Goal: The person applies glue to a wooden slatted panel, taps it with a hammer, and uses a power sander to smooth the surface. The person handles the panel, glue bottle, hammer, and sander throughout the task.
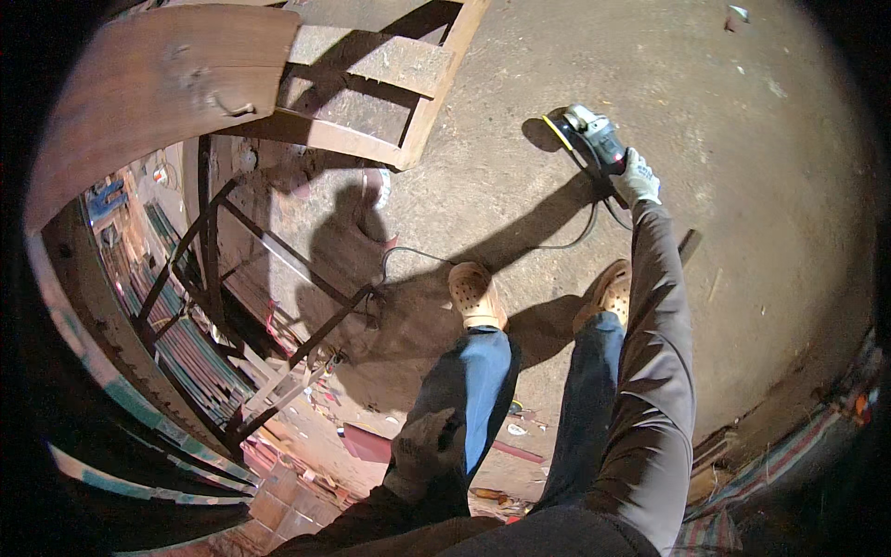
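Observation:
My right hand (638, 179), in a white and grey work glove, is closed around the rear body of an angle grinder (603, 144). My right arm stretches forward, away from my feet. The grinder has a silver head, a dark body and a yellow-edged disc guard at its left side. It is held over the floor, and its shadow falls beside it. From its rear a black power cord (590, 227) loops down and runs left across the floor, behind my shoes. My left hand is out of the picture.
A wooden panel (176, 74) and a slatted wooden frame (436, 102) stand at the far left. Nearer is a dark metal frame (213, 269) beside stacked strips (200, 357). My tan clogs (475, 295) stand on the dusty floor (761, 204); scraps lie behind them. Striped sacking (770, 469) lies at right.

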A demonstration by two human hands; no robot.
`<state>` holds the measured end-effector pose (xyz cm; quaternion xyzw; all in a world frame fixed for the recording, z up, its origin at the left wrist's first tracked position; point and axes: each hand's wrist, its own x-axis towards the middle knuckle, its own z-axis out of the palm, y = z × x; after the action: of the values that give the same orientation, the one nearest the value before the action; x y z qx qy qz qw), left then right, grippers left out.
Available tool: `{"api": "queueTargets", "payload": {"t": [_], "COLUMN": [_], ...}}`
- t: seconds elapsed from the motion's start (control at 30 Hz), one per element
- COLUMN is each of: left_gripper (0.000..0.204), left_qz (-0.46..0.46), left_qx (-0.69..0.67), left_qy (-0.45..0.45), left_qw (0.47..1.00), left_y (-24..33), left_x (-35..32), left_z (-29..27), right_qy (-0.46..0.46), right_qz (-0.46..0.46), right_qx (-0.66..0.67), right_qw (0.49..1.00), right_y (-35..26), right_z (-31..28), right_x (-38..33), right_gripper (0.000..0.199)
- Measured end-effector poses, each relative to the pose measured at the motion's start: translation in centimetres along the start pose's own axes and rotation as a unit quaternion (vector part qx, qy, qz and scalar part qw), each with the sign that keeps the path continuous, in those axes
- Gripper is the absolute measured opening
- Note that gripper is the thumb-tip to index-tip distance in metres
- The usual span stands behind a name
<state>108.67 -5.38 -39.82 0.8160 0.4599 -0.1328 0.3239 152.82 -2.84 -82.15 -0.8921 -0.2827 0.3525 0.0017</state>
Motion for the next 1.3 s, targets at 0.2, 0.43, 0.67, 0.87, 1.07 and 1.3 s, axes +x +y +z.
{"api": "queueTargets", "payload": {"t": [0.2,0.43,0.67,0.87,1.07,1.3], "left_gripper": [0.027,0.029,0.084,0.108,0.092,0.079], "left_qz": [-0.015,-0.098,0.143,0.180,-0.078,-0.061], "left_qx": [-0.038,-0.087,-0.369,-0.455,-0.445,-0.515], "left_qy": [-0.005,0.051,0.013,-0.033,-0.250,-0.193], "left_qw": [0.999,0.990,0.918,0.872,0.856,0.833], "left_y": [2.8,3.8,24.1,30.3,35.2,33.8], "left_x": [0.2,-3.3,-0.7,0.6,-4.3,-9.5], "left_z": [1.0,3.8,-7.3,-14.3,-22.9,-22.4], "right_qy": [-0.112,-0.159,0.000,0.104,0.169,0.033], "right_qz": [0.038,0.078,0.044,-0.001,-0.097,-0.197], "right_qx": [0.399,0.732,0.619,0.627,0.652,0.608], "right_qw": [0.909,0.657,0.785,0.772,0.733,0.768], "right_y": [1.6,-5.8,-6.0,-9.9,-9.3,-10.1], "right_z": [2.1,-10.2,-29.2,-39.5,-47.3,-50.7], "right_x": [-1.1,-26.2,-45.5,-50.1,-49.9,-53.0], "right_gripper": [0.061,0.045,0.072,0.053,0.066,0.083]}}
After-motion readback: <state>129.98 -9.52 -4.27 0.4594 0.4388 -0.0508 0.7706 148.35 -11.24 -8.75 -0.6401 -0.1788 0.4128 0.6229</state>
